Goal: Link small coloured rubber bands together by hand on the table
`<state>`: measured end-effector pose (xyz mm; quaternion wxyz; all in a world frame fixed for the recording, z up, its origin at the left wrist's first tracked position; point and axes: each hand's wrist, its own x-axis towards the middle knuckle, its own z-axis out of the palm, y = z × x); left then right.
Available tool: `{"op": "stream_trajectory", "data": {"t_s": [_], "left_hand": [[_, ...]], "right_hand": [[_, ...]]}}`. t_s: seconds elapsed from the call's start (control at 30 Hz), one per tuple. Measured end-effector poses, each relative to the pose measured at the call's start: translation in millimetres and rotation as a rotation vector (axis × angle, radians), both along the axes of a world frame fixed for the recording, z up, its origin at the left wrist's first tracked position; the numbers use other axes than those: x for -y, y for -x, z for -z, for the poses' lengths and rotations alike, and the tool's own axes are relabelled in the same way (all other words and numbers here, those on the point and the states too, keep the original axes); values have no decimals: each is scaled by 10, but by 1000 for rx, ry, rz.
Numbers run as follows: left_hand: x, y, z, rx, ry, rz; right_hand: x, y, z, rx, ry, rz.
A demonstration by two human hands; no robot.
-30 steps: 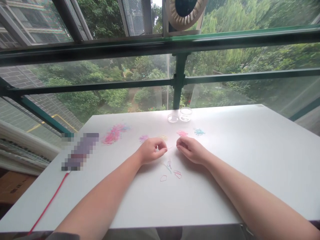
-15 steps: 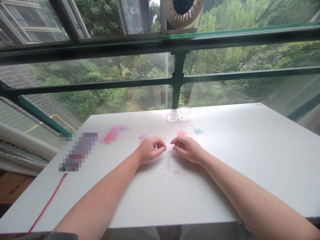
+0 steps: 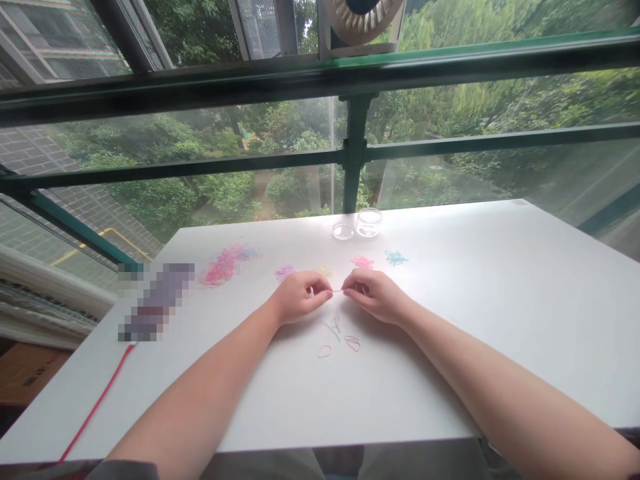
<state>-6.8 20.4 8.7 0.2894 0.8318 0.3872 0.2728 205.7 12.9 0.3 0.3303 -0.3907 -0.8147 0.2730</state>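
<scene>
Between my two hands a thin pink rubber band (image 3: 337, 291) is stretched just above the white table (image 3: 500, 320). My left hand (image 3: 303, 297) pinches one end between thumb and forefinger. The other end is pinched by the fingertips of my right hand (image 3: 373, 294). Below them lie several loose bands, among them a pink band (image 3: 325, 351) and a dark pink band (image 3: 353, 343). Just beyond my hands are small heaps of bands: a purple heap (image 3: 285, 272), a yellow heap (image 3: 324, 270), a pink heap (image 3: 362, 262) and a teal heap (image 3: 397, 257).
A larger mixed heap of bands (image 3: 225, 265) lies at the left. At the back stand a clear round jar (image 3: 369, 223) and a shallow clear lid (image 3: 343, 232). A blurred-out object (image 3: 160, 303) with a red cord (image 3: 95, 405) lies on the left edge. A green railing (image 3: 355, 153) rises behind the table.
My right fingertips have closed on the band's right end, and the band is now drawn straight between both hands. The view has tipped slightly.
</scene>
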Motion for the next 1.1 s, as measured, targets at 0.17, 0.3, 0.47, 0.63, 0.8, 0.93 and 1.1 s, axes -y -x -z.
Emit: {"op": "stream_trajectory", "data": {"t_s": [0.17, 0.3, 0.47, 0.63, 0.8, 0.93, 1.1], "left_hand": [[1, 3, -8, -8, 7, -8], [7, 17, -3, -21, 9, -26], [8, 38, 22, -60, 29, -13], [6, 41, 23, -68, 34, 5], [8, 39, -15, -87, 54, 19], [6, 36, -17, -91, 64, 17], [12, 27, 0, -70, 35, 8]], "right_hand": [[-4, -18, -17, 13, -7, 20], [-59, -123, -17, 81, -26, 147], [-184, -315, 8, 163, -10, 437], [-270, -368, 48, 201, 4, 549], [-349, -352, 86, 231, -52, 599], [-392, -361, 102, 259, -90, 619], [-381, -374, 117, 274, -97, 596]]}}
